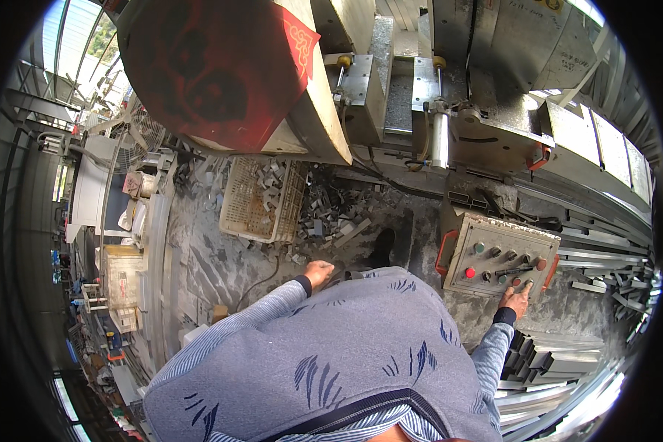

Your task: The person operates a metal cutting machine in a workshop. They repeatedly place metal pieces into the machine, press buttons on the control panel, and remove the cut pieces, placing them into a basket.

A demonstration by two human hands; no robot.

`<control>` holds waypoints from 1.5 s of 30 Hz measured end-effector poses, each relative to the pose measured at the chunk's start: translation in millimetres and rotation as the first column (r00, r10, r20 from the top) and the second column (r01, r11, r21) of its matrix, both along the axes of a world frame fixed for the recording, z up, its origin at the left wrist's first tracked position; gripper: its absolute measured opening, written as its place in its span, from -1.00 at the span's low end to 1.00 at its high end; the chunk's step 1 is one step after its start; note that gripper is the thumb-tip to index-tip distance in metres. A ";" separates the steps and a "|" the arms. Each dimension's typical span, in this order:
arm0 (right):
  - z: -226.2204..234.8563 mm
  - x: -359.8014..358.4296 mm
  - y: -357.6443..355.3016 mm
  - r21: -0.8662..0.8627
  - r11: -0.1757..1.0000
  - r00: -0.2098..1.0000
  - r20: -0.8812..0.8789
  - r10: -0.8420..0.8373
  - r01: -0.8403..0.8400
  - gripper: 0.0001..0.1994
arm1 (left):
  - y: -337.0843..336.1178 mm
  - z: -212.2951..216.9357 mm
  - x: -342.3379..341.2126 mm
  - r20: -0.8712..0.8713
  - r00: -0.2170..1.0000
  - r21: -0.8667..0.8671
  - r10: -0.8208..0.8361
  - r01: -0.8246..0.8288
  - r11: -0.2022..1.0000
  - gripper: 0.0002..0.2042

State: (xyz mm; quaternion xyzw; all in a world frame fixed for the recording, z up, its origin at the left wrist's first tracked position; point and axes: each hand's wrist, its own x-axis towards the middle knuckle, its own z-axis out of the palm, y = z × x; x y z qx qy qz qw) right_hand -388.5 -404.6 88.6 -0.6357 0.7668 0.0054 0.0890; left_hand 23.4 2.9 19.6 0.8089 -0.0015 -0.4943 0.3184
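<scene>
Hands first: the right hand (516,300) is down at the lower right corner of the control box (497,254), fingers stretched out and resting on its edge near the buttons, not closed around anything. That box is a pale, scuffed metal panel with an orange rim, one red button (470,272) at its lower left, a green one above it and a row of dark knobs across the middle. Over on the other side, the left hand (318,272) hangs loosely curled above the grey floor (214,258), gripping nothing that I can see. Beyond it sits a cream plastic crate (261,199) with metal offcuts inside, and more offcuts (339,214) spill just beside it. Up top, a big red cover (214,66) hangs over the machine, a red paper sign with gold edging pinned at its right corner. Stacked metal profiles (545,361) lie near the right sleeve.
</scene>
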 end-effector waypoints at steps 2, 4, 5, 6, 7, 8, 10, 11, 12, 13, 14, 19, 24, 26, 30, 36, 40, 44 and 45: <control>0.6 0.3 -0.2 0.011 1.000 1.000 0.004 0.000 0.000 -0.33 | 0.0 1.7 -0.5 0.006 1.000 0.009 -0.008 0.008 1.000 -0.71; 1.7 1.0 -0.3 0.024 1.000 1.000 0.002 -0.006 0.006 -0.33 | 0.2 3.3 -0.6 0.001 1.000 0.021 -0.011 0.011 1.000 -0.71; 2.5 1.3 -0.2 0.030 1.000 1.000 0.001 -0.009 0.009 -0.33 | 0.5 3.8 -0.6 0.004 1.000 0.019 -0.016 0.015 1.000 -0.71; 3.2 1.7 0.0 0.025 1.000 1.000 0.001 -0.003 0.003 -0.33 | 1.0 3.9 -0.5 0.008 1.000 0.016 -0.020 0.020 1.000 -0.71; 3.9 2.0 0.1 0.019 1.000 1.000 0.001 0.003 -0.003 -0.34 | 1.7 3.7 -0.2 0.011 1.000 0.013 -0.024 0.024 1.000 -0.71; 4.5 2.1 0.3 0.014 1.000 1.000 0.000 0.009 -0.009 -0.34 | 2.4 2.9 0.0 0.015 1.000 0.012 -0.028 0.028 1.000 -0.71; 5.4 2.3 0.5 0.010 1.000 1.000 0.014 0.004 -0.004 -0.32 | 4.9 0.1 0.1 0.017 1.000 0.015 -0.024 0.024 1.000 -0.70; 5.7 2.5 0.7 0.020 1.000 1.000 0.024 -0.008 0.007 -0.31 | 6.8 -1.8 0.1 0.026 0.999 0.005 -0.037 0.037 0.999 -0.71; 6.1 2.7 0.9 0.016 1.000 1.000 0.019 -0.004 0.004 -0.31 | 8.7 -3.8 0.2 0.032 0.999 0.002 -0.039 0.039 0.999 -0.71; 6.7 3.0 0.9 0.023 1.000 1.000 0.018 -0.010 0.009 -0.31 | 10.6 -5.9 0.3 0.037 0.998 -0.002 -0.040 0.040 0.999 -0.71; 7.4 3.5 1.1 0.023 1.000 1.000 0.021 -0.017 0.017 -0.31 | 12.5 -8.0 0.1 0.048 0.998 -0.008 -0.045 0.045 0.999 -0.71; 15.5 6.0 4.6 -0.008 1.000 0.998 0.058 0.005 -0.004 -0.31 | 22.8 -16.4 -1.6 0.096 0.994 -0.001 -0.059 0.059 0.998 -0.74; 13.0 6.3 20.8 -0.098 0.995 0.984 0.179 -0.014 0.032 -0.43 | 27.8 -19.4 -1.9 0.104 0.994 -0.041 -0.030 0.035 0.999 -0.78; 2.3 12.2 32.8 -0.158 0.985 0.947 0.321 -0.010 0.065 -0.50 | 27.1 -16.5 -2.6 0.112 0.993 -0.048 -0.029 0.034 0.998 -0.79; -17.2 33.4 50.8 0.447 0.879 0.336 0.812 -0.477 0.168 -0.76 | 23.2 -1.5 -8.1 0.114 0.993 -0.024 -0.041 0.044 0.999 -0.79; -4.9 61.7 50.0 0.645 0.762 0.064 0.759 -0.648 0.056 -0.81 | 19.3 8.2 -15.6 0.134 0.990 -0.024 -0.037 0.041 0.999 -0.77; 3.7 67.0 46.2 0.703 0.706 0.014 0.708 -0.706 0.089 -0.81 | 26.3 -10.6 -17.0 0.024 0.994 -0.074 0.103 -0.101 0.992 -0.75; 0.3 67.2 45.6 0.698 0.709 0.065 0.706 -0.705 0.098 -0.83 | 33.6 -18.8 -18.4 0.068 0.997 -0.102 0.040 -0.033 0.994 -0.76; -1.0 66.7 45.6 0.698 0.710 0.062 0.708 -0.704 0.091 -0.83 | 34.1 -17.0 -20.3 0.118 0.993 -0.069 -0.002 0.010 0.998 -0.77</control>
